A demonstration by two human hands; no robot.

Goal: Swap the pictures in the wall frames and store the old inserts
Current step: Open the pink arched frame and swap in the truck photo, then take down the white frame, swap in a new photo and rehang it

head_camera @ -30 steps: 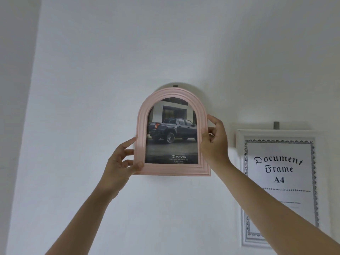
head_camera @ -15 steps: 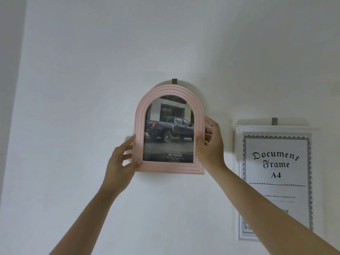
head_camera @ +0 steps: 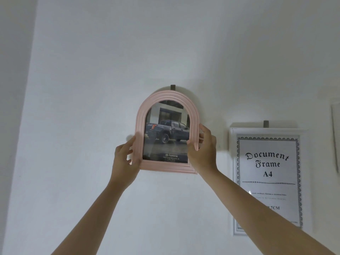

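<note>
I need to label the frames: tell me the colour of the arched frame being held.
Pale pink arched frame, ridged moulding, seen in the head view.

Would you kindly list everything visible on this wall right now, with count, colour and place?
Arched frame: one, pink, centre of wall, holding a dark pickup truck picture.
Document frame: one, white, right of the arched frame, insert reads "Document Frame A4".
Wall hooks: two, grey, one above the arched frame, one above the document frame.
Pale object: one, at the far right edge, unidentifiable.
Wall: white.
Left hand: grips the arched frame's left edge.
Right hand: grips its right edge.
</note>
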